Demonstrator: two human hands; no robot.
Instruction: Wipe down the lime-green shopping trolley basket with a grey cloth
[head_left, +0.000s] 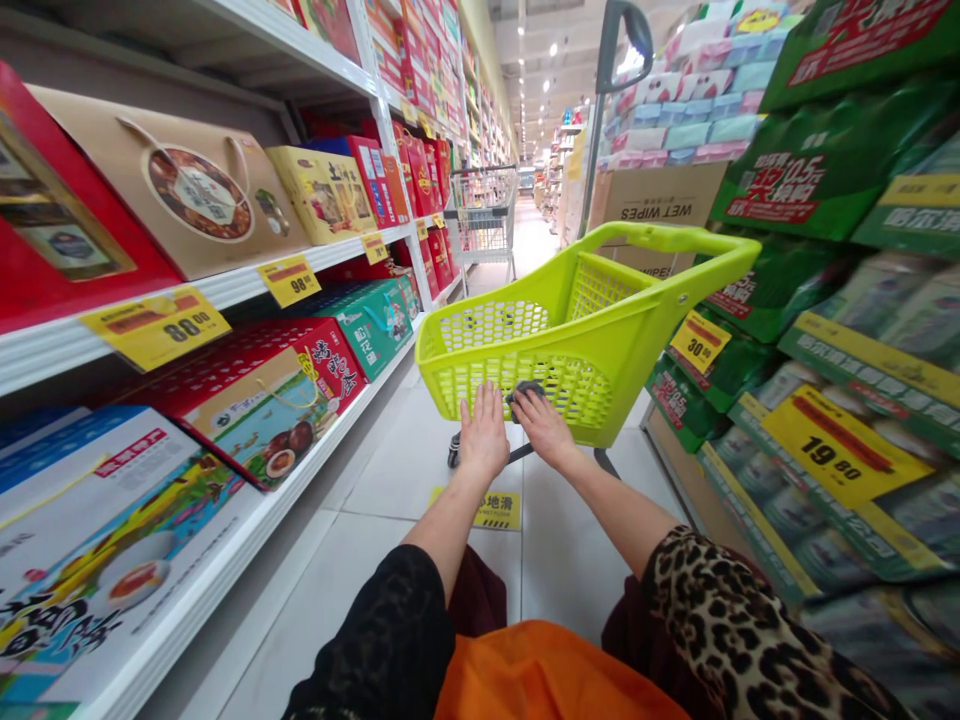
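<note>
A lime-green plastic shopping cart (645, 330) stands in the aisle just ahead of me. My left hand (484, 435) lies flat with fingers stretched out against the cart's near mesh wall. My right hand (546, 428) presses a dark grey cloth (525, 391) against the same wall, fingers closed over it. The cart basket looks bare inside.
Shelves of boxed gift sets with yellow price tags (156, 325) line the left. Stacked green packs (825, 170) and a wet-wipes carton (660, 200) fill the right. A metal trolley (484, 215) stands farther down the aisle. A yellow floor sticker (495, 510) lies under the cart.
</note>
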